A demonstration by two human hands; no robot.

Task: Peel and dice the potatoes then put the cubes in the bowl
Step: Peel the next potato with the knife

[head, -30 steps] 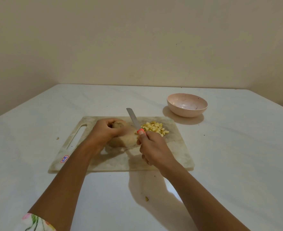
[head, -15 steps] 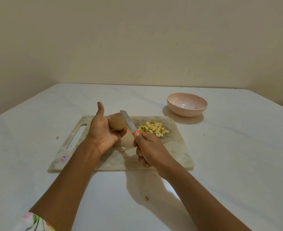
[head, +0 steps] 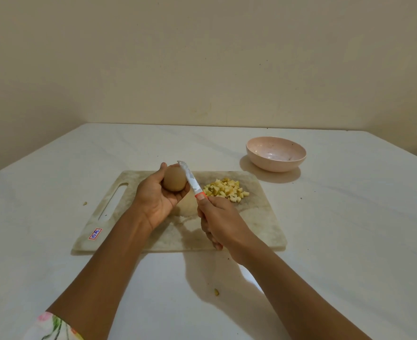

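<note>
Round potato (head: 174, 179) held in the curled fingers of the left hand (head: 157, 204), with the knife (head: 190, 179) blade against it.

The right hand (head: 221, 218) was wrapped tight around the orange handle. The edge lay just beside the left fingertips, so a slip on the smooth skin could have nicked them, or the potato could have rolled free (it was wholly unpeeled). Counted: one potato, one knife, one heap of cubes (head: 225, 190) right of the fingers, one bowl (head: 276, 165) beyond, holding no cubes.

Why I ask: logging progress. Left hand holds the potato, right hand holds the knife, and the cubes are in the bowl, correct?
No: the head view shows the cubes piled on the cutting board, not in the bowl. The rest is right.
</note>
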